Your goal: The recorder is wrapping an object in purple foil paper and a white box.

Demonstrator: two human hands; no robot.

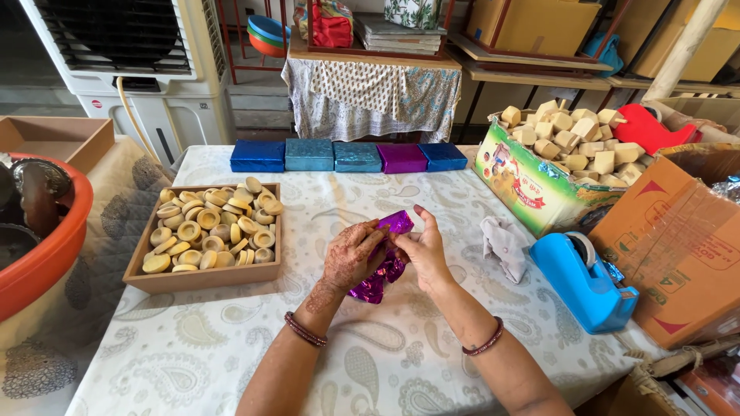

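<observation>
Both of my hands meet over the middle of the table around a small block half covered in shiny purple wrapping foil [388, 262]. My left hand [352, 255] pinches the foil from the left side. From the right, my right hand [422, 249] holds its top edge. Loose foil hangs below my fingers and touches the patterned tablecloth [231, 339]. A wooden tray [202, 278] of round tan pieces sits left of my hands.
A row of wrapped blue, teal and purple blocks [358, 156] lines the far edge. At right stand a carton of tan cubes [566, 142], a blue tape dispenser [582, 282], a crumpled white cloth [502, 248] and a brown cardboard box [678, 246]. An orange tub [38, 254] sits at left.
</observation>
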